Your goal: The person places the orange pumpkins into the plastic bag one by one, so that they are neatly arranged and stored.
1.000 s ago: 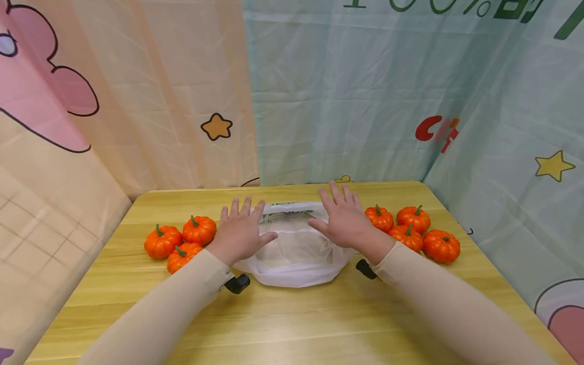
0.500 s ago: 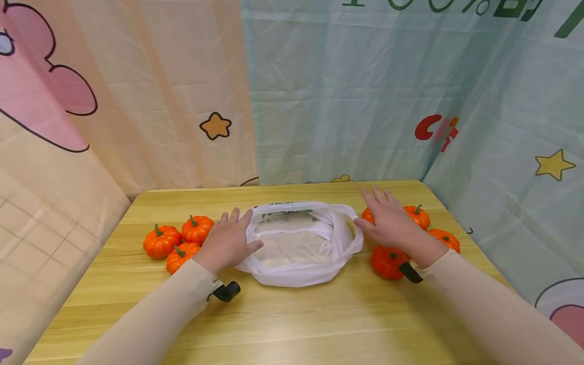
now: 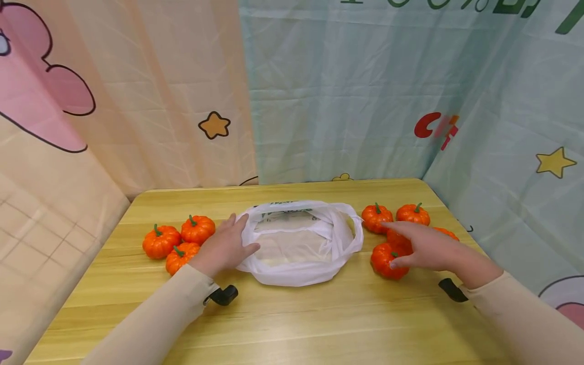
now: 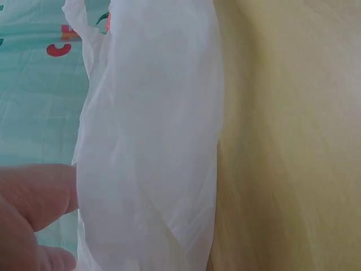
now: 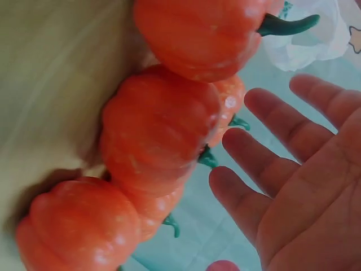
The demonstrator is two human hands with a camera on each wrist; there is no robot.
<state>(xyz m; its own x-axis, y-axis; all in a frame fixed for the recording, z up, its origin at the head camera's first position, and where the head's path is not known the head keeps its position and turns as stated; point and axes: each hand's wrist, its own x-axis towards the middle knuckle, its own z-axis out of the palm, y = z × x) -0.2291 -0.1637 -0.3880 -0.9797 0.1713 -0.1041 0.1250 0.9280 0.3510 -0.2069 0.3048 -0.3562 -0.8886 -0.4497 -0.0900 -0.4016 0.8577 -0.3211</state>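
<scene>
A white plastic bag [image 3: 292, 276] with green print lies with its mouth open in the middle of the table. My left hand [image 3: 223, 246] is at the bag's left rim, its fingers loosely extended; in the left wrist view its fingers [image 4: 39, 189] meet the edge of the white plastic. To the right, my right hand [image 3: 429, 246] hovers over a cluster of small orange pumpkins with green stems, holding nothing. Nearest its thumb is the front pumpkin [image 3: 387, 263]. In the right wrist view the spread fingers [image 5: 271, 164] are apart from the pumpkin [image 5: 161, 130] beside them.
Three more orange pumpkins [image 3: 161, 242] sit left of the bag, next to my left forearm. The wooden table [image 3: 292, 324] ends at its back edge against printed curtains [image 3: 337, 101], which also hang along both sides.
My right hand has left the bag and moved right, over the pumpkins, turning sideways. The bag's right handle has come into view. My left hand has shifted slightly left along the rim.
</scene>
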